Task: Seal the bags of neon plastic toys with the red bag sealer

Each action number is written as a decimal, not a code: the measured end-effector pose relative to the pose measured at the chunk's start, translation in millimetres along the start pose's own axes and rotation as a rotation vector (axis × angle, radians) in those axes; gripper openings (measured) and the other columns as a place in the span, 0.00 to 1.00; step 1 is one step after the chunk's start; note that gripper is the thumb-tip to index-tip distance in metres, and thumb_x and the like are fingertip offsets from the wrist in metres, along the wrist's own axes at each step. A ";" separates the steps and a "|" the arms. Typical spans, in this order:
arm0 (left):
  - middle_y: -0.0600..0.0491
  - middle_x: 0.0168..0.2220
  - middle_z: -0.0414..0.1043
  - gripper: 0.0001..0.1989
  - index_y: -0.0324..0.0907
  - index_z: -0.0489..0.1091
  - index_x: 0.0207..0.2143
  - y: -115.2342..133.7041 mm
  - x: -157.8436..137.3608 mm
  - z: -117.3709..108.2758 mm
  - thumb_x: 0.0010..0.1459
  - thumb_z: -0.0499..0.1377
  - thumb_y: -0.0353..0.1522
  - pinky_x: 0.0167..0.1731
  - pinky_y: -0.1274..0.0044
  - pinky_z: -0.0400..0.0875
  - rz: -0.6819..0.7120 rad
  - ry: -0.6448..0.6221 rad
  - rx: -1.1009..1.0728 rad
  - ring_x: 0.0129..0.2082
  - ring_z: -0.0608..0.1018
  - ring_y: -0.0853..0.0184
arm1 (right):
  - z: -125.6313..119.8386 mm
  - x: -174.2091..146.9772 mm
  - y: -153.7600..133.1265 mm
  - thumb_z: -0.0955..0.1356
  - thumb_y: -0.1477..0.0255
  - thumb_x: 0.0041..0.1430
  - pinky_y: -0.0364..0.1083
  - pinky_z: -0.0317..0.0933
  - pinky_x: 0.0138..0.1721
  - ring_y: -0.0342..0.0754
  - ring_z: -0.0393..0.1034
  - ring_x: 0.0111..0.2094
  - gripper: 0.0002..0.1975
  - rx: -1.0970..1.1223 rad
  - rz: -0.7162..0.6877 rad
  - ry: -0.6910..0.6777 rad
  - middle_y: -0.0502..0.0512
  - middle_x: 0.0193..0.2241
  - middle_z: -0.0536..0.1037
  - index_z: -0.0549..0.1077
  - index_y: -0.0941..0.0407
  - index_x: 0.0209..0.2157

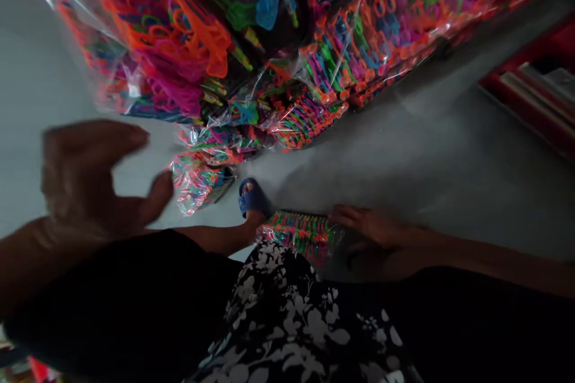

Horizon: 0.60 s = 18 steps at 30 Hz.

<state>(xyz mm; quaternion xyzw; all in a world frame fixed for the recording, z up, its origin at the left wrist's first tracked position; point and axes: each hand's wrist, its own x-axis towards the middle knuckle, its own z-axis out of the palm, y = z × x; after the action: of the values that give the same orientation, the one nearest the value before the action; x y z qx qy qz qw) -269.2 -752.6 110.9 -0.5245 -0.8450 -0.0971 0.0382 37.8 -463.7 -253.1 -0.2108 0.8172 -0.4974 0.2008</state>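
My left hand (101, 176) is raised at the left, blurred, with thumb and fingers curved apart and nothing between them. My right hand (371, 226) is low, right of the middle, with its fingers at the right edge of a clear bag of colourful plastic pieces (299, 230). That bag sits in front of my lap, its green, orange and pink pieces packed in rows. The right thumb is hidden. Above my left hand lies a large pile of similar clear bags (188, 42), holding orange, pink, blue and green plastic pieces with small rings.
More packed bags (309, 119) stretch from the pile toward the upper right. A smaller bag (197, 182) lies on the grey floor (431, 155) near my foot in a blue sandal (252, 196). At the right edge stands a red box-like object (539, 81) with pale flat items inside.
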 end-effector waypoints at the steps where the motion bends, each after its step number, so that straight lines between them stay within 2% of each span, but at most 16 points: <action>1: 0.72 0.67 0.66 0.46 0.68 0.61 0.70 16.8 -1.3 8.8 0.49 0.70 0.37 0.67 0.57 0.66 0.123 0.016 0.055 0.60 0.75 0.54 | 4.2 2.4 -1.5 0.70 0.58 0.68 0.61 0.64 0.64 0.63 0.66 0.66 0.30 0.023 -0.025 0.015 0.67 0.70 0.65 0.70 0.53 0.67; 3: 0.66 0.63 0.72 0.47 0.66 0.60 0.70 45.8 7.8 28.2 0.49 0.71 0.37 0.59 0.62 0.75 0.289 -0.054 0.053 0.52 0.80 0.59 | 3.5 9.3 -7.0 0.64 0.63 0.74 0.55 0.67 0.61 0.56 0.72 0.60 0.18 0.097 -0.077 0.037 0.63 0.61 0.75 0.78 0.53 0.57; 5: 0.57 0.58 0.76 0.42 0.60 0.61 0.71 69.4 23.6 51.3 0.56 0.69 0.38 0.61 0.64 0.74 0.322 -0.271 -0.082 0.53 0.79 0.58 | -9.4 16.0 -13.8 0.61 0.64 0.76 0.50 0.70 0.55 0.51 0.77 0.52 0.18 0.195 -0.107 0.060 0.61 0.51 0.81 0.81 0.54 0.49; 7: 0.49 0.59 0.75 0.35 0.53 0.62 0.70 88.5 36.4 80.3 0.61 0.66 0.40 0.64 0.62 0.70 0.267 -0.551 -0.209 0.59 0.76 0.55 | -32.5 20.2 -19.1 0.60 0.62 0.77 0.48 0.70 0.50 0.50 0.77 0.46 0.20 0.288 -0.099 0.126 0.60 0.44 0.82 0.80 0.55 0.47; 8: 0.46 0.62 0.73 0.36 0.50 0.62 0.70 96.5 40.3 97.2 0.62 0.66 0.43 0.65 0.61 0.69 0.202 -0.678 -0.252 0.63 0.74 0.53 | -46.6 20.7 -20.6 0.60 0.61 0.77 0.48 0.69 0.49 0.49 0.77 0.45 0.20 0.316 -0.082 0.170 0.59 0.43 0.82 0.80 0.55 0.47; 10: 0.41 0.67 0.67 0.42 0.46 0.60 0.70 111.5 44.0 134.9 0.59 0.67 0.49 0.65 0.59 0.67 0.054 -0.820 -0.310 0.67 0.69 0.49 | -76.6 18.6 -21.3 0.61 0.59 0.75 0.47 0.68 0.47 0.49 0.76 0.42 0.20 0.342 -0.012 0.281 0.57 0.40 0.82 0.80 0.56 0.44; 11: 0.40 0.69 0.64 0.46 0.45 0.58 0.71 119.3 45.2 155.1 0.56 0.68 0.52 0.66 0.58 0.66 0.002 -0.836 -0.339 0.68 0.68 0.47 | -91.1 15.9 -20.9 0.62 0.58 0.74 0.46 0.68 0.44 0.48 0.75 0.39 0.20 0.350 0.042 0.348 0.56 0.37 0.81 0.80 0.56 0.41; 13: 0.38 0.71 0.60 0.54 0.45 0.55 0.72 138.3 50.4 195.8 0.51 0.71 0.55 0.68 0.57 0.63 -0.080 -0.775 -0.402 0.70 0.65 0.45 | -116.6 8.3 -21.0 0.64 0.56 0.72 0.44 0.66 0.38 0.45 0.72 0.33 0.20 0.367 0.159 0.487 0.52 0.31 0.79 0.79 0.56 0.37; 16: 0.35 0.71 0.59 0.59 0.44 0.52 0.73 177.0 70.0 246.7 0.47 0.72 0.57 0.69 0.54 0.61 -0.199 -0.572 -0.516 0.71 0.64 0.42 | -143.7 -4.7 -28.4 0.67 0.56 0.68 0.42 0.63 0.30 0.43 0.69 0.27 0.19 0.437 0.286 0.703 0.48 0.25 0.77 0.78 0.56 0.34; 18: 0.35 0.69 0.61 0.56 0.44 0.53 0.72 205.2 88.4 266.6 0.49 0.72 0.54 0.67 0.53 0.62 -0.249 -0.438 -0.580 0.70 0.65 0.43 | -156.2 -12.3 -39.8 0.68 0.56 0.67 0.41 0.63 0.27 0.42 0.69 0.24 0.17 0.549 0.328 0.829 0.48 0.23 0.77 0.76 0.56 0.34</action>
<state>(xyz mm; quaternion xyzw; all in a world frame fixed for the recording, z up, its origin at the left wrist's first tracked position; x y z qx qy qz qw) -115.3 -532.0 -109.7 -0.4152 -0.8278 -0.2217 -0.3053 -30.3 -359.8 -149.5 0.1952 0.6897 -0.6971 -0.0163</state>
